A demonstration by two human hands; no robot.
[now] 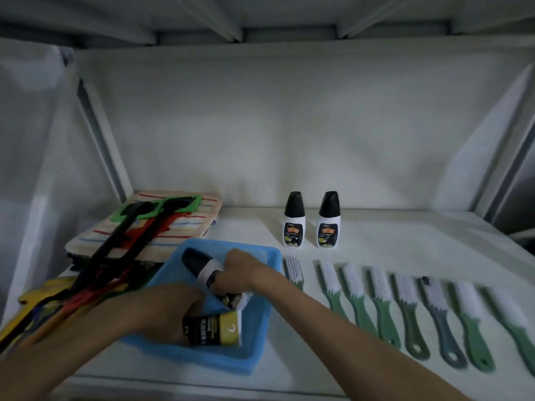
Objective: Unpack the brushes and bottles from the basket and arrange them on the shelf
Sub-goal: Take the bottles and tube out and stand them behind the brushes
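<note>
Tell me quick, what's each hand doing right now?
Left hand: in the blue basket, closed on a yellow-and-black tube.
Right hand: closed on a black-capped bottle.

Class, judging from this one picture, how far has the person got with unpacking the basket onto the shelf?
Done: eight brushes lie in a row on the shelf, two bottles upright behind. In hand: the right hand grips a third bottle over the blue basket. Left: the box by the left hand.

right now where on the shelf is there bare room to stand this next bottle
Bare shelf lies right of the two standing bottles, behind the brush row. A smaller gap sits between those bottles and the striped cloths. The left is crowded.
</note>
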